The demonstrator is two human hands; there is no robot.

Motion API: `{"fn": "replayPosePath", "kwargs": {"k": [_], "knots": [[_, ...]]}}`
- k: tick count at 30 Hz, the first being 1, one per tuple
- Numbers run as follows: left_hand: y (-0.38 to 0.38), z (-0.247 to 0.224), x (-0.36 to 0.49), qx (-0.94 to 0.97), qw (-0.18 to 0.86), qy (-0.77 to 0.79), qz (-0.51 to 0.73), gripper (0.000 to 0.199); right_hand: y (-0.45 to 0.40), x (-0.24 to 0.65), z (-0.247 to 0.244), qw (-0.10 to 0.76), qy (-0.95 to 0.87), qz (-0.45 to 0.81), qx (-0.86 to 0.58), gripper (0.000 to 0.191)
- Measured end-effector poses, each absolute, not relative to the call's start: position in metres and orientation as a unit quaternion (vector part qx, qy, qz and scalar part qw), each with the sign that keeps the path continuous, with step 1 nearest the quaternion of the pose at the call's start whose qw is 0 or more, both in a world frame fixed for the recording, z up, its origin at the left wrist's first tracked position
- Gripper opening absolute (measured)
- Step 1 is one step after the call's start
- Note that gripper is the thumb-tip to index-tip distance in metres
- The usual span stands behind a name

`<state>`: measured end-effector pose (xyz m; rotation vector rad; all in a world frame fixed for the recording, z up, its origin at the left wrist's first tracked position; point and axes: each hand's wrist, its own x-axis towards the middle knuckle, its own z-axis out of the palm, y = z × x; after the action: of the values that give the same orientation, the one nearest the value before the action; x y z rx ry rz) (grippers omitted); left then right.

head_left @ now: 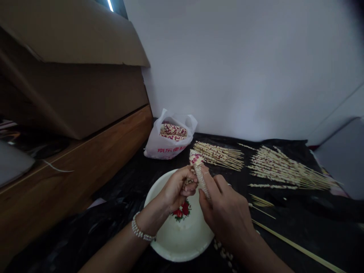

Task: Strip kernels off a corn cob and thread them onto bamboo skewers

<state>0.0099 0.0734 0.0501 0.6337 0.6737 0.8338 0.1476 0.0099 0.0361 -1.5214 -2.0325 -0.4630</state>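
Over the basin, my right hand (223, 199) is wrapped around a corn cob (201, 178) that stands tilted upward. White and purple kernels cover its top end, while the lower part looks stripped to the pale core. My left hand (182, 187), with a beaded bracelet at the wrist, is curled against the cob's left side. Loose corn kernels (187, 182) show between its closed fingers. Below both hands sits a white basin (182, 246) with a red flower print on its bottom.
Behind the basin stands a white plastic bag (153, 146) holding speckled corn cobs (173, 131). Skewers threaded with kernels (218, 155) lie to its right, with a larger pile (278, 167) beyond. Bare sticks (295, 244) rest at right on black sheeting. A cardboard box (85, 94) stands left.
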Motion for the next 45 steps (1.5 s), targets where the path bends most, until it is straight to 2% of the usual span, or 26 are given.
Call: {"fn": "replayPosePath", "kwargs": {"k": [3,8,13,17,24,27,32,35,38,45], "knots": [[0.072,0.052,0.009,0.299,0.817,0.302,0.389,0.01,0.009,0.147,0.036,0.277,-0.754,-0.19,-0.564,0.049],[0.071,0.052,0.009,0.322,0.807,0.305,0.39,0.025,0.009,0.144,0.036,0.271,-0.751,-0.238,-0.553,0.044],[0.07,0.05,0.012,0.345,0.8,0.315,0.376,0.023,0.008,0.14,0.033,0.251,-0.756,-0.258,-0.547,0.047],[0.07,0.045,0.013,0.345,0.791,0.331,0.382,0.014,0.009,0.14,0.031,0.251,-0.756,-0.261,-0.545,0.046],[0.071,0.045,0.013,0.335,0.8,0.316,0.384,0.025,0.01,0.141,0.035,0.244,-0.753,-0.262,-0.553,0.047],[0.071,0.049,0.013,0.336,0.794,0.32,0.392,0.027,0.01,0.143,0.037,0.254,-0.755,-0.225,-0.561,0.046],[0.071,0.054,0.013,0.301,0.783,0.33,0.432,0.027,0.014,0.152,0.043,0.334,-0.762,-0.026,-0.554,0.052],[0.072,0.055,0.012,0.286,0.798,0.314,0.428,0.025,0.014,0.154,0.045,0.352,-0.77,0.057,-0.529,0.052],[0.072,0.054,0.011,0.274,0.81,0.302,0.42,0.023,0.014,0.153,0.043,0.364,-0.767,0.062,-0.525,0.052],[0.07,0.056,0.012,0.295,0.807,0.301,0.415,0.026,0.012,0.148,0.038,0.346,-0.768,-0.02,-0.539,0.051]]}}
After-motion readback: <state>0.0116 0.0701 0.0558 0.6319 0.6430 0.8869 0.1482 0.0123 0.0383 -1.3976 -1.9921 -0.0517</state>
